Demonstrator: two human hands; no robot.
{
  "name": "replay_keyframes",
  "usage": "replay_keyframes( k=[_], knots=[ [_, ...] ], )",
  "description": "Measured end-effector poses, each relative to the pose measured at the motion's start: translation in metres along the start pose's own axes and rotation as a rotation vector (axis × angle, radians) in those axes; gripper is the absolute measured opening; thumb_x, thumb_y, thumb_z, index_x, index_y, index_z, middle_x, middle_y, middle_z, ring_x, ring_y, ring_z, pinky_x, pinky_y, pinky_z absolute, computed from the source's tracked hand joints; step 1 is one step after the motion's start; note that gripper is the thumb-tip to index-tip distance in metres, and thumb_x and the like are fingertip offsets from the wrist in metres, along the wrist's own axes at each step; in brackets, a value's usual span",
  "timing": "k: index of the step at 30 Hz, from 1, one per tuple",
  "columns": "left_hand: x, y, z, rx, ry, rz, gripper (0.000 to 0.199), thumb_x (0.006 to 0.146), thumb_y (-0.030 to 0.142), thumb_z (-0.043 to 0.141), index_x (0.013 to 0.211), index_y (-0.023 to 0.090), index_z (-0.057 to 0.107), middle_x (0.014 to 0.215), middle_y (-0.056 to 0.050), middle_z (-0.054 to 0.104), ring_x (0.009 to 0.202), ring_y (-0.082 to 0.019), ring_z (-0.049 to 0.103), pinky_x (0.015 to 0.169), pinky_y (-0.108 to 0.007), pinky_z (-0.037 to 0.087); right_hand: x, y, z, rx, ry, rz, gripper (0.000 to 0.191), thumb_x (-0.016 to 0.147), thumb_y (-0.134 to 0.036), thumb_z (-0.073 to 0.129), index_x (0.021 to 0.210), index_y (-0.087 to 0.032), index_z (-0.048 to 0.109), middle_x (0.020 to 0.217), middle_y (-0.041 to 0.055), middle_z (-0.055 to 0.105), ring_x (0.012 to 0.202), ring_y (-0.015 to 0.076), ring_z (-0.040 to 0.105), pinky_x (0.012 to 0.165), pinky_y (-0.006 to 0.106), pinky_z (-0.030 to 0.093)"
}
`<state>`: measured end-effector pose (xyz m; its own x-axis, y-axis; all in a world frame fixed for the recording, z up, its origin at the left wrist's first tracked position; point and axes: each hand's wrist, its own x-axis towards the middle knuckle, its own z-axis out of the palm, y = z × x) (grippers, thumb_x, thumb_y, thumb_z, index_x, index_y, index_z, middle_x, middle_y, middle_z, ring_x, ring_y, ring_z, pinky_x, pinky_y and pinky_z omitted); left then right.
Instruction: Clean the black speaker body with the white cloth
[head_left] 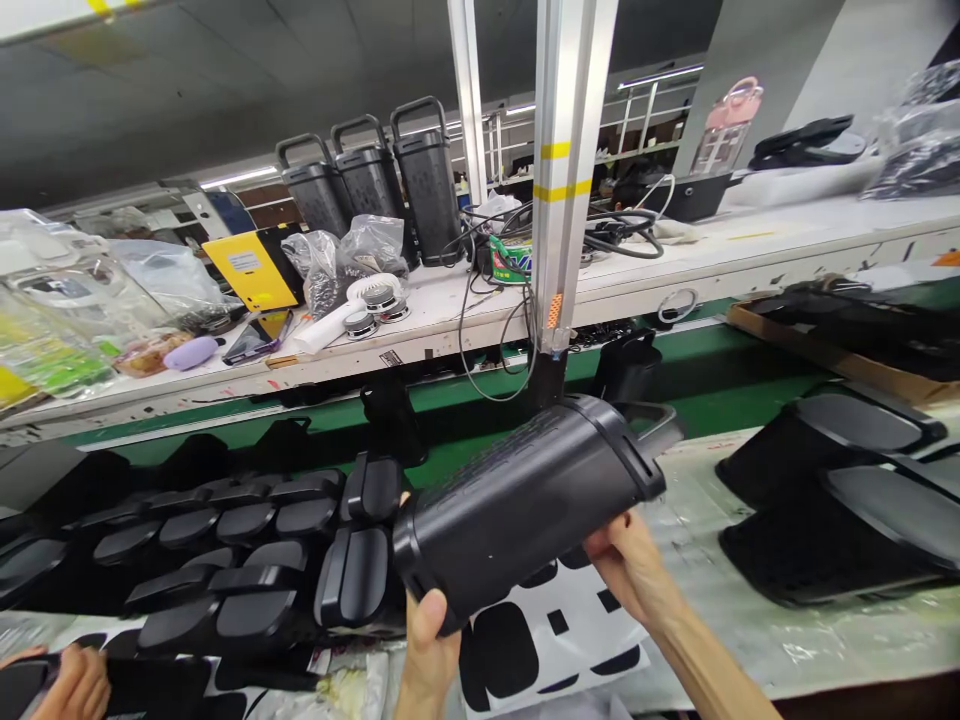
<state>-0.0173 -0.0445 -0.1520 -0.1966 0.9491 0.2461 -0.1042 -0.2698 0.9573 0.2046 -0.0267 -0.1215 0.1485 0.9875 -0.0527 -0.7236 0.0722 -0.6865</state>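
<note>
Both of my hands hold a black plastic housing [517, 510], tilted, with a carry handle at its far right end. My left hand [431, 640] grips its lower left end, thumb on the near edge. My right hand [630, 565] supports the underside near the handle end, its fingers partly hidden beneath. Below the housing lies a white sheet [581, 630] with black rounded pads and a small black square on it. Left of my left hand, several similar black housings [255, 610] stand packed in rows.
Two more black housings [877, 510] lie at the right. A shelf [450, 310] spans the back, with three handled housings [367, 190], a yellow box [251, 270] and cables. A metal post [562, 170] rises in the middle. Another person's hand [79, 680] is at lower left.
</note>
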Motion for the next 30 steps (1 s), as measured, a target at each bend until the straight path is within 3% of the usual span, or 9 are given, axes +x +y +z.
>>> replay_keyframes(
  k=[2, 4, 5, 9, 13, 17, 26, 28, 30],
  knots=[
    [0.001, 0.018, -0.001, 0.028, 0.006, 0.068, 0.091, 0.070, 0.058, 0.062, 0.149, 0.035, 0.026, 0.143, 0.001, 0.052, 0.136, -0.035, 0.042, 0.110, -0.047, 0.043, -0.001, 0.007, 0.000, 0.031, -0.085, 0.044, 0.042, 0.056, -0.052, 0.086, 0.087, -0.027, 0.073, 0.102, 0.0050, 0.074, 0.100, 0.0259, 0.066, 0.103, 0.046, 0.043],
    [-0.003, 0.039, 0.002, 0.148, 0.018, 0.142, 0.116, 0.056, 0.053, 0.075, 0.152, 0.025, 0.018, 0.153, -0.005, 0.035, 0.144, -0.037, 0.024, 0.120, -0.046, 0.025, -0.001, 0.014, 0.000, 0.080, -0.147, 0.120, 0.051, 0.057, -0.060, 0.081, 0.093, -0.026, 0.073, 0.107, 0.0070, 0.073, 0.111, 0.0282, 0.061, 0.106, 0.048, 0.040],
    [-0.006, 0.048, 0.004, 0.228, 0.019, 0.153, 0.121, 0.051, 0.048, 0.078, 0.152, 0.022, 0.016, 0.154, -0.008, 0.032, 0.144, -0.039, 0.022, 0.120, -0.047, 0.024, -0.001, 0.017, -0.001, 0.104, -0.149, 0.154, 0.053, 0.057, -0.063, 0.079, 0.094, -0.025, 0.073, 0.104, 0.0071, 0.074, 0.114, 0.0294, 0.060, 0.106, 0.050, 0.039],
    [-0.015, 0.070, 0.013, 0.360, -0.011, 0.037, 0.126, 0.048, 0.032, 0.074, 0.152, 0.033, 0.004, 0.147, -0.007, 0.041, 0.140, -0.041, 0.033, 0.111, -0.053, 0.039, 0.001, 0.025, -0.002, 0.184, -0.084, 0.204, 0.051, 0.057, -0.064, 0.079, 0.092, -0.027, 0.074, 0.096, 0.0055, 0.076, 0.115, 0.0319, 0.060, 0.107, 0.057, 0.037],
    [-0.017, 0.076, 0.023, 0.357, 0.044, 0.012, 0.124, 0.046, 0.031, 0.073, 0.151, 0.041, 0.008, 0.154, -0.001, 0.034, 0.139, -0.044, 0.032, 0.109, -0.061, 0.036, 0.003, 0.026, -0.002, 0.230, -0.028, 0.225, 0.047, 0.055, -0.062, 0.081, 0.088, -0.028, 0.075, 0.095, 0.0019, 0.076, 0.109, 0.0313, 0.064, 0.107, 0.056, 0.038],
    [-0.013, 0.085, 0.031, 0.421, 0.037, 0.172, 0.124, 0.042, 0.023, 0.078, 0.150, 0.038, 0.019, 0.155, -0.001, 0.031, 0.135, -0.045, 0.038, 0.111, -0.061, 0.036, 0.002, 0.030, -0.002, 0.264, -0.018, 0.265, 0.041, 0.057, -0.061, 0.081, 0.082, -0.030, 0.075, 0.095, -0.0003, 0.076, 0.103, 0.0293, 0.066, 0.106, 0.054, 0.041],
    [-0.003, 0.083, 0.025, 0.655, -0.126, 0.352, 0.131, 0.046, 0.031, 0.083, 0.153, 0.027, 0.007, 0.153, -0.014, 0.024, 0.140, -0.045, 0.026, 0.108, -0.058, 0.038, 0.002, 0.039, -0.001, 0.278, -0.008, 0.408, 0.040, 0.065, -0.062, 0.075, 0.085, -0.027, 0.075, 0.101, 0.0021, 0.075, 0.113, 0.0282, 0.063, 0.108, 0.049, 0.041],
    [-0.007, 0.077, 0.021, 0.629, -0.140, 0.390, 0.127, 0.047, 0.029, 0.082, 0.152, 0.026, 0.010, 0.151, -0.016, 0.026, 0.139, -0.045, 0.028, 0.109, -0.058, 0.036, 0.001, 0.036, 0.003, 0.286, -0.013, 0.410, 0.043, 0.064, -0.064, 0.075, 0.085, -0.027, 0.075, 0.097, 0.0026, 0.076, 0.111, 0.0292, 0.063, 0.108, 0.050, 0.041],
    [-0.013, 0.068, 0.016, 0.502, -0.121, 0.320, 0.123, 0.047, 0.027, 0.081, 0.151, 0.027, 0.015, 0.150, -0.015, 0.027, 0.137, -0.044, 0.033, 0.110, -0.056, 0.035, 0.000, 0.031, 0.007, 0.298, -0.006, 0.375, 0.041, 0.062, -0.063, 0.077, 0.082, -0.028, 0.075, 0.090, 0.0015, 0.077, 0.109, 0.0299, 0.065, 0.108, 0.051, 0.040]
  ],
)
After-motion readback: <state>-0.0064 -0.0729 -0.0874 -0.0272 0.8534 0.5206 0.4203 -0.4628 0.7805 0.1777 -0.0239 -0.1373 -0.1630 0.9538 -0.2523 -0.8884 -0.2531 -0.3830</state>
